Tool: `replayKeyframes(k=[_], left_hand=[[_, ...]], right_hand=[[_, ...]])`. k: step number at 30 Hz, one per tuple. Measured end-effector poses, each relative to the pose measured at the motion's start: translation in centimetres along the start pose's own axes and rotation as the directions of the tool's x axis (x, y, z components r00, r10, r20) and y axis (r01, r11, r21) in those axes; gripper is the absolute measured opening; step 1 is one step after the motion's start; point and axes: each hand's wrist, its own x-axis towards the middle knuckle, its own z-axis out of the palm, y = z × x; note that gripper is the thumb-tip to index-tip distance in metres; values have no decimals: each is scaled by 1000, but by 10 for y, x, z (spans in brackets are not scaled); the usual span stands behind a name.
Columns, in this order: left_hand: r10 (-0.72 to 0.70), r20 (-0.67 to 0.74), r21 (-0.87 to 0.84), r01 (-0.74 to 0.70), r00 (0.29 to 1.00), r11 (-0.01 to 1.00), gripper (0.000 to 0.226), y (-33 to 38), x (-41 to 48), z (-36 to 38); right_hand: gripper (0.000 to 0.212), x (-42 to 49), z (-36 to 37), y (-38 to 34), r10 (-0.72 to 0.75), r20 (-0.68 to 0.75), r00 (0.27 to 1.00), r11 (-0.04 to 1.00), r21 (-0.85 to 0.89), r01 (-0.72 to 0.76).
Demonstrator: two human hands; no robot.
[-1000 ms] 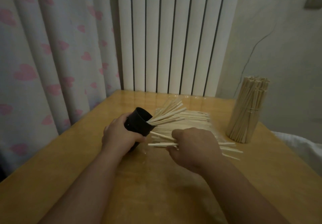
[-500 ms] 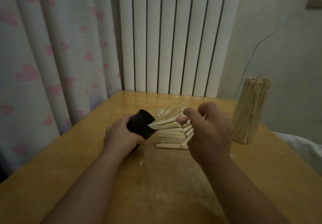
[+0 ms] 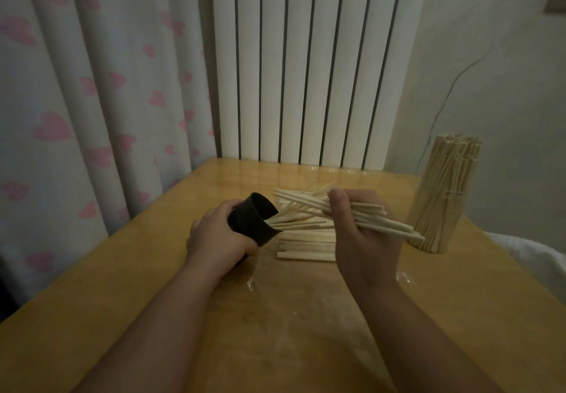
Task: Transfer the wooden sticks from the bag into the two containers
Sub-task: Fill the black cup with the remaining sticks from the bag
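My left hand [image 3: 218,238] grips a black cup [image 3: 254,219] tilted on its side, its mouth facing right with several wooden sticks poking out of it. My right hand [image 3: 361,236] is raised just right of the cup and holds a bunch of wooden sticks [image 3: 373,219], thumb on top, their ends pointing left toward the cup's mouth. Below and behind them a pile of loose sticks [image 3: 306,244] lies on a clear plastic bag [image 3: 404,276] on the wooden table [image 3: 153,300]. At the right stands a second container packed full of upright sticks [image 3: 441,196].
A curtain with pink hearts hangs along the left side of the table. A white radiator stands behind the table's far edge. A white cloth shows past the table's right edge [image 3: 520,258].
My right hand picked up a bunch of sticks from the pile, lifted it and turned palm toward me beside the cup's mouth. My left hand kept the cup tilted.
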Motion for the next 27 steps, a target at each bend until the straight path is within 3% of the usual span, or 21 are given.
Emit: replayKeyframes(k=[5, 12, 18, 24, 27], left_hand=[[11, 13, 41, -12, 1000, 999, 87, 3, -1, -1], [17, 28, 64, -19, 999, 998, 90, 2, -1, -2], [31, 28, 59, -33, 999, 998, 91, 2, 0, -1], [56, 53, 84, -61, 997, 995, 93, 3, -1, -1], [47, 68, 47, -50, 997, 998, 95, 4, -1, -1]], right_hand=[[22, -2, 4, 4, 270, 40, 962, 963, 12, -271], [27, 1, 4, 11, 366, 95, 926, 930, -63, -362], [26, 6, 0, 10, 532, 109, 840, 839, 67, -540], [16, 8, -1, 15, 605, 257, 754, 768, 62, -638], [15, 10, -2, 16, 637, 187, 748, 720, 204, -664]])
